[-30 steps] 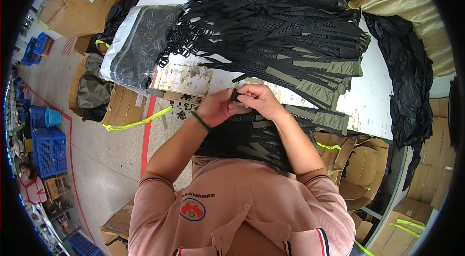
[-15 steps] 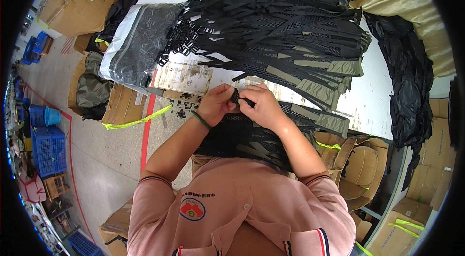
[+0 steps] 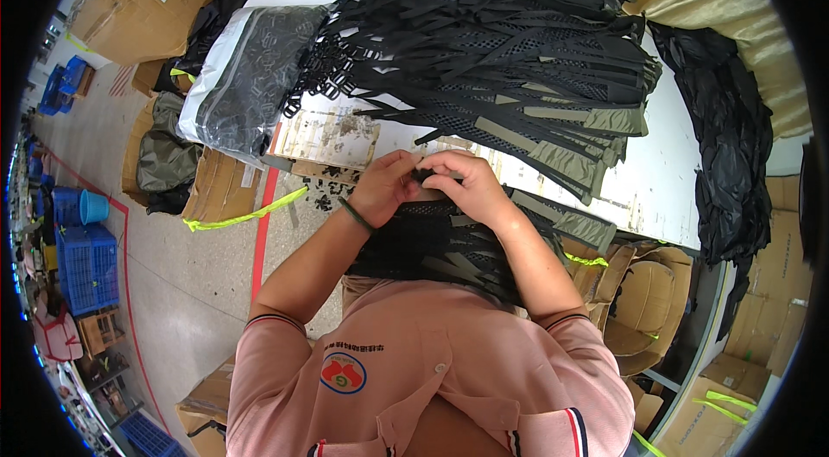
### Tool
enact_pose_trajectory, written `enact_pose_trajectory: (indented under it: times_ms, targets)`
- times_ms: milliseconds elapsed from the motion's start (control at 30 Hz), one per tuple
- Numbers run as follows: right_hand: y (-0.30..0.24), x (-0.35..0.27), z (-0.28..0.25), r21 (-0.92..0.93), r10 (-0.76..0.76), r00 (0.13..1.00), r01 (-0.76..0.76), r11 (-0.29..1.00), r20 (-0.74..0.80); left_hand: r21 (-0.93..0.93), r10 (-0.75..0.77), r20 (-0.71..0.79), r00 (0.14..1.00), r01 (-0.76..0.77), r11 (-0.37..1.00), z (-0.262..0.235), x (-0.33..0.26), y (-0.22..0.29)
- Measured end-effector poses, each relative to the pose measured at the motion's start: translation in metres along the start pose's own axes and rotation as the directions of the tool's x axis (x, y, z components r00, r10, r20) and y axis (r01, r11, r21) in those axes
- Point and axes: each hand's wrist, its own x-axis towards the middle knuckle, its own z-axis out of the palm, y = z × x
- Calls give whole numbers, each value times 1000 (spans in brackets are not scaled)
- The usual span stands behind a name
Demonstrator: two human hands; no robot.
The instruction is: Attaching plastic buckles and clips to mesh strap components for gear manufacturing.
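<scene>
Both hands meet at the near edge of the counter (image 3: 656,155). Left hand (image 3: 384,189) & right hand (image 3: 466,185) have fingers closed, pinching a small black buckle (image 3: 425,174) on the end of a black mesh strap (image 3: 432,237) that drapes off the edge into the lap. Behind the hands, a big pile of black & olive straps (image 3: 501,51) covers most of the counter; bare white surface only to the right. Clear plastic bag of black parts (image 3: 246,81) hangs over the left edge. Cardboard boxes (image 3: 216,189) crowd the floor (image 3: 190,284) below-left.
</scene>
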Motion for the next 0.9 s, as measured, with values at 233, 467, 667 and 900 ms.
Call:
enact_pose_trajectory:
  times_ms: [233,467,667,900]
  targets:
    - [-5,-3,-2,-550,-435,896,321,771,-86,263,217,-96,972,-185,947,24,-4,-5]
    - [1,-7,3,406,261,965,-237,883,-2,455,346,-132,929,-253,854,19,0,-8]
    - [11,-11,8,552,359,933,-297,779,-4,659,475,3,880,-359,661,18,-6,-14]
    - [13,-19,12,667,335,937,-186,721,-101,549,429,189,883,-457,699,16,-11,-24]
